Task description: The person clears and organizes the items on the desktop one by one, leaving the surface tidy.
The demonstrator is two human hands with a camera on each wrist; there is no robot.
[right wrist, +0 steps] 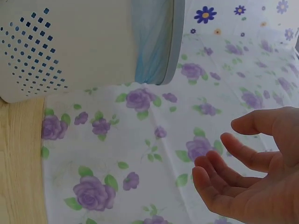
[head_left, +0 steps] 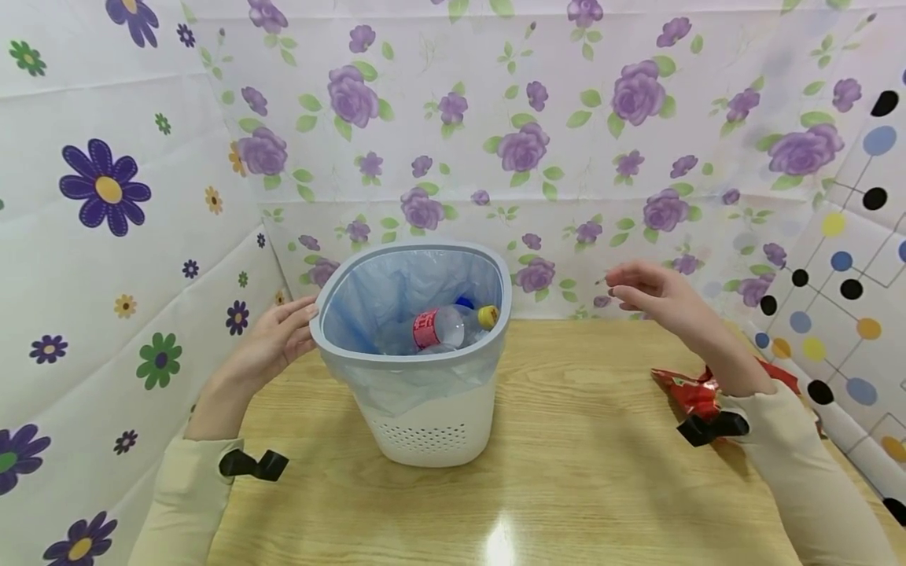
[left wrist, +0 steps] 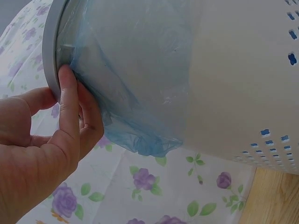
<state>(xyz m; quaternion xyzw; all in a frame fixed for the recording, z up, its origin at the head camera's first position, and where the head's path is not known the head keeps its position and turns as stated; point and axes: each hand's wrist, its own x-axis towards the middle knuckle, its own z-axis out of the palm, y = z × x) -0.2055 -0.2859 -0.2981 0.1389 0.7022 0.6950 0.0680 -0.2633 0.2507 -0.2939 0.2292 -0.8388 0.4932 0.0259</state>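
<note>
- White bin (head_left: 425, 409) stands tilted on the wooden surface (head_left: 566, 472), mouth leaning toward the viewer; perforated lower wall, grey rim (head_left: 410, 358).
- Blue liner bag (head_left: 396, 291) lines the inside and folds out over the rim.
- Clear plastic bottle (head_left: 442, 326) lies inside the bin, red label, yellow cap to the right.
- Left hand (head_left: 272, 342) is at the bin's left side; its fingers (left wrist: 70, 100) are nearly straight, tips pressed against the rim and liner, not curled round them.
- Right hand (head_left: 651, 295) hovers in the air to the right of the bin, well apart from it, fingers loosely bent, holding nothing.
- Red wrapper (head_left: 690, 393) lies crumpled on the surface under the right forearm.
</note>
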